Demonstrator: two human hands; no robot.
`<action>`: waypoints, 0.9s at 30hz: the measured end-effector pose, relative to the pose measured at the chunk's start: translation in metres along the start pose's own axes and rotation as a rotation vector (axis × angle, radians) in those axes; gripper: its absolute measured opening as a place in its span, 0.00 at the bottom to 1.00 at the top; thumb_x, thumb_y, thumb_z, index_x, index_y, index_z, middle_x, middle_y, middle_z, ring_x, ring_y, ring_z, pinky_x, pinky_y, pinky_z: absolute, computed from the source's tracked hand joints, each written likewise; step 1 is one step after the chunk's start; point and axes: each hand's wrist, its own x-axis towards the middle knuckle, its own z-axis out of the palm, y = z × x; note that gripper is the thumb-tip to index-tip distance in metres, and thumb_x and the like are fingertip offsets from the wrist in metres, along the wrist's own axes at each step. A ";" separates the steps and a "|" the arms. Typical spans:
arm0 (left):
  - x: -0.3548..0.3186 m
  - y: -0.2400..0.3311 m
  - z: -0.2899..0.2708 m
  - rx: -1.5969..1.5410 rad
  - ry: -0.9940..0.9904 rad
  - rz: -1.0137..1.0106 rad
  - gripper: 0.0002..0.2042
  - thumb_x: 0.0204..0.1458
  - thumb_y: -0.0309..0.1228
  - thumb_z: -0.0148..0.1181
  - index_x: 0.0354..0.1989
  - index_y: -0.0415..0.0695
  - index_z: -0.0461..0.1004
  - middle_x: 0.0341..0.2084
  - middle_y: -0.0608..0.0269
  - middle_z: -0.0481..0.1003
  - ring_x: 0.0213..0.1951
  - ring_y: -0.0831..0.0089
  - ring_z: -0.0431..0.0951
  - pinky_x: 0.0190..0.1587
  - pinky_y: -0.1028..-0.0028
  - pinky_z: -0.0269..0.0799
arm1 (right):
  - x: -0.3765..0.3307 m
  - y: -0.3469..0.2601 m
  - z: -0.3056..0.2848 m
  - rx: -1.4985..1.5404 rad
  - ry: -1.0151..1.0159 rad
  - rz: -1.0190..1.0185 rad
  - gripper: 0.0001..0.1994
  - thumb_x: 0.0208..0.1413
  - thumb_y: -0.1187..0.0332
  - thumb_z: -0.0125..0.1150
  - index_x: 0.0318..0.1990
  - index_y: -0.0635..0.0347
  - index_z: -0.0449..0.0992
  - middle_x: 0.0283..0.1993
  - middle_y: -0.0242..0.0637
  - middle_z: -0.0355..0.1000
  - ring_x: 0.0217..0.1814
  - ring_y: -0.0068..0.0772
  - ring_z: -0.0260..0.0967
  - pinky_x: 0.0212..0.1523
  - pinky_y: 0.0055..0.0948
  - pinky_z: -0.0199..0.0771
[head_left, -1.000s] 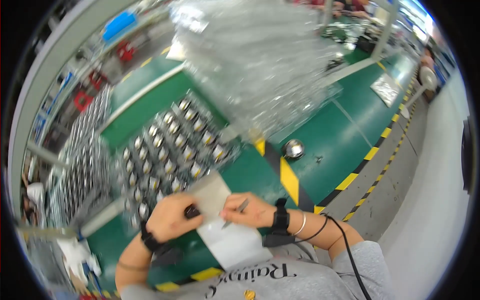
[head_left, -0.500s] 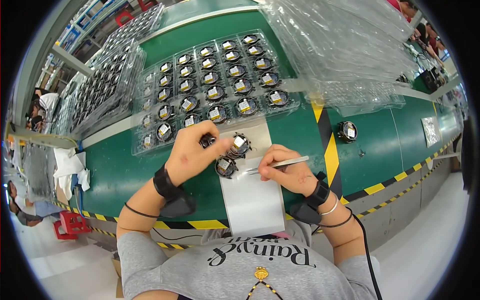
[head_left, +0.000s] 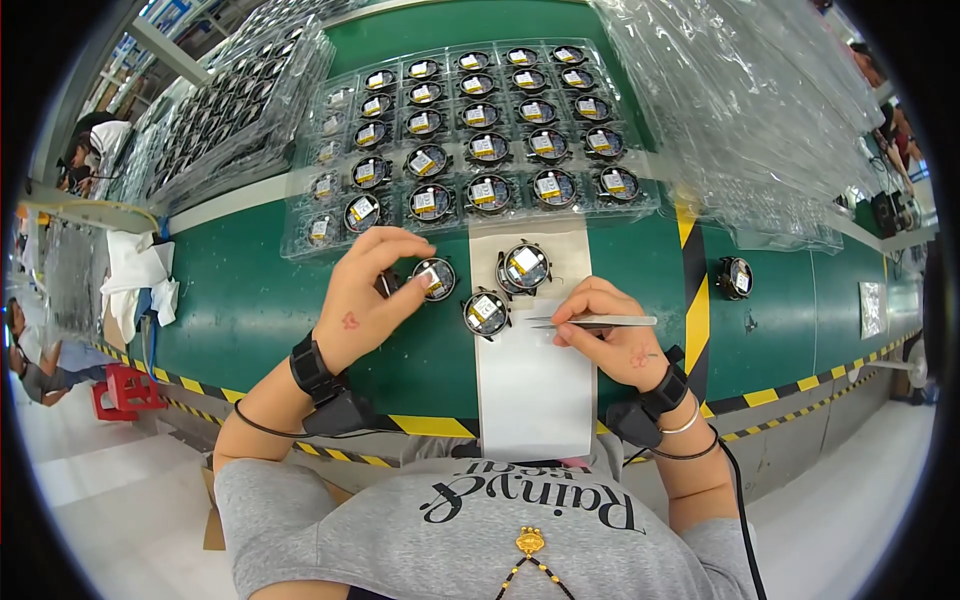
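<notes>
My left hand (head_left: 365,290) is curled with thumb and fingers around a round black watch module (head_left: 437,279) with a silver and yellow battery, left of the white sheet (head_left: 535,400). My right hand (head_left: 610,335) pinches slim metal tweezers (head_left: 625,321), whose tips point left above the sheet. Between the hands, one similar watch module (head_left: 486,313) lies at the sheet's left edge. Just beyond it another watch module (head_left: 526,266) seems to rest partly on a further one, mostly hidden.
A clear plastic tray (head_left: 455,222) of watch modules spans the far side of the green table (head_left: 250,310). Stacked filled trays (head_left: 215,130) stand far left, clear plastic sheeting (head_left: 740,110) far right. A lone watch module (head_left: 736,278) lies beyond the striped tape (head_left: 697,310).
My left hand has drawn left, away from the modules on the sheet, and the watch module in its fingers now shows more fully. My right hand still holds the tweezers. The view has shifted.
</notes>
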 end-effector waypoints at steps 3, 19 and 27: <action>-0.005 0.004 -0.008 -0.338 -0.068 -0.319 0.12 0.57 0.38 0.52 0.39 0.40 0.68 0.34 0.57 0.72 0.33 0.70 0.76 0.25 0.77 0.73 | 0.001 -0.002 0.004 -0.104 -0.030 -0.072 0.05 0.50 0.79 0.61 0.36 0.64 0.77 0.32 0.34 0.68 0.33 0.23 0.71 0.33 0.19 0.72; -0.041 0.045 0.009 -1.092 -0.249 -0.796 0.14 0.61 0.30 0.43 0.54 0.42 0.57 0.46 0.50 0.71 0.47 0.59 0.75 0.45 0.67 0.75 | 0.032 -0.021 0.040 -0.112 0.008 -0.090 0.09 0.51 0.76 0.63 0.41 0.65 0.78 0.36 0.38 0.73 0.37 0.26 0.73 0.37 0.21 0.74; -0.034 0.037 0.039 -1.080 -0.299 -0.582 0.14 0.59 0.25 0.47 0.54 0.43 0.60 0.54 0.47 0.67 0.54 0.61 0.70 0.47 0.70 0.73 | 0.000 -0.016 0.012 0.112 0.125 0.046 0.11 0.54 0.72 0.60 0.43 0.69 0.75 0.39 0.37 0.69 0.40 0.32 0.74 0.38 0.23 0.76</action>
